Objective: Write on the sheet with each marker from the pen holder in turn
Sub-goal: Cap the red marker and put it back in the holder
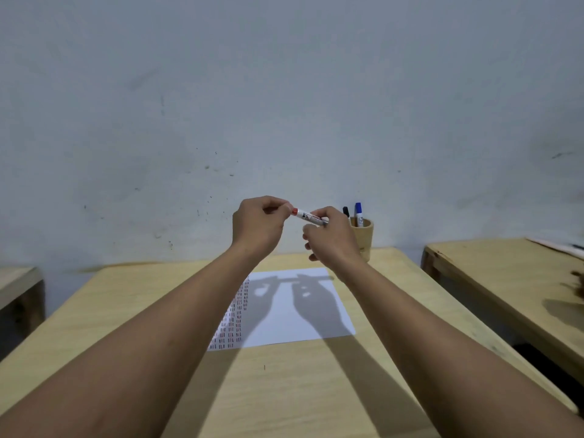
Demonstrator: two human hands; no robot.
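Observation:
Both my hands are raised above the far end of the table, holding a red marker (306, 216) level between them. My left hand (257, 227) pinches its red cap end. My right hand (331, 237) grips the white barrel. Below them lies the white sheet (303, 314), with columns of short red, black and blue strokes down its left side. The bamboo pen holder (365, 237) stands just behind my right hand, holding a black marker (346, 212) and a blue marker (358, 210).
The sheet rests on a light wooden table (284, 390) set against a pale wall. A second wooden table (505, 279) stands to the right across a gap, and another table's corner (15, 282) shows at the left.

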